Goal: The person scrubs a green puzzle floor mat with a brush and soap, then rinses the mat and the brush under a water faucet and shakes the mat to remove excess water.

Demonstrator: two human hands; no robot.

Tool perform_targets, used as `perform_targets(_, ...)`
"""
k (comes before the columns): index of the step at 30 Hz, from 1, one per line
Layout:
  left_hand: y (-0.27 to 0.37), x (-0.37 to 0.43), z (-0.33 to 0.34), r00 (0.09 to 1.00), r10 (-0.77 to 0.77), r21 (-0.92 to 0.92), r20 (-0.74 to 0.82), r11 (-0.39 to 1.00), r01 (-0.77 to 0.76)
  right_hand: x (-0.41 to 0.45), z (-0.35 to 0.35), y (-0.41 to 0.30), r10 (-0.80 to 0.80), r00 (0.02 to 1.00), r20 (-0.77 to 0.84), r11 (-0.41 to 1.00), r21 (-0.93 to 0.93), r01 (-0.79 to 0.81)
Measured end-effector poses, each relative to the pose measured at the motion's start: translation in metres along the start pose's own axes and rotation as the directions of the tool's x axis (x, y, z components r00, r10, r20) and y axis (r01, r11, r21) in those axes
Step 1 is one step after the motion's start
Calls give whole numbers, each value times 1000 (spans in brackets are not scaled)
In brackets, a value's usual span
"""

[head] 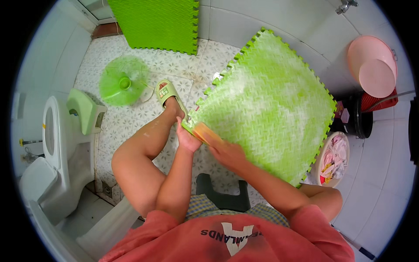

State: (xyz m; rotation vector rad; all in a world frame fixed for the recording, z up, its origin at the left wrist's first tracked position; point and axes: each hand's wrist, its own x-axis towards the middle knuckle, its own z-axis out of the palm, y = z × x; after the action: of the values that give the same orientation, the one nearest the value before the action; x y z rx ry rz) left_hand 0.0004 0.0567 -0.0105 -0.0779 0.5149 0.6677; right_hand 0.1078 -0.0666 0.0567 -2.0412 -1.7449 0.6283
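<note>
A green foam interlocking mat (262, 108), streaked with white suds, stands propped at a slant in front of me, with toothed edges. My left hand (189, 139) grips its near left corner. My right hand (226, 152) holds an orange scrubbing brush (206, 132) against the mat beside that corner; the brush is blurred, so its exact kind is hard to tell. My right forearm passes over the mat's lower edge.
Another green foam mat (157, 26) stands by the back wall. A green transparent round cover (124, 82) and a light green stool (83, 111) are left, near a white toilet (52, 131). Pink buckets (373, 65), a black bucket (363, 124) and a laundry basin (319, 163) are right.
</note>
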Motion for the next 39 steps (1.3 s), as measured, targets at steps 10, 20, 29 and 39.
perform_targets(10, 6, -1, 16, 998, -45, -57, 38, 997, 47, -52, -27, 36, 150, 983, 110, 983, -126, -135)
perform_targets(20, -47, -26, -8, 994, -14, 108, -111, 994, 26, -32, -1, 38, 85, 974, -209, 984, -135, -115)
perform_targets(29, -52, -34, -25, 988, -144, 157, 53, 978, 134, -9, 24, 61, 65, 918, -391, 963, -218, -162)
perform_targets(39, -58, -37, 0, 995, -17, 377, -96, 925, 52, -26, -88, 130, 544, 790, -284, 769, -206, -604)
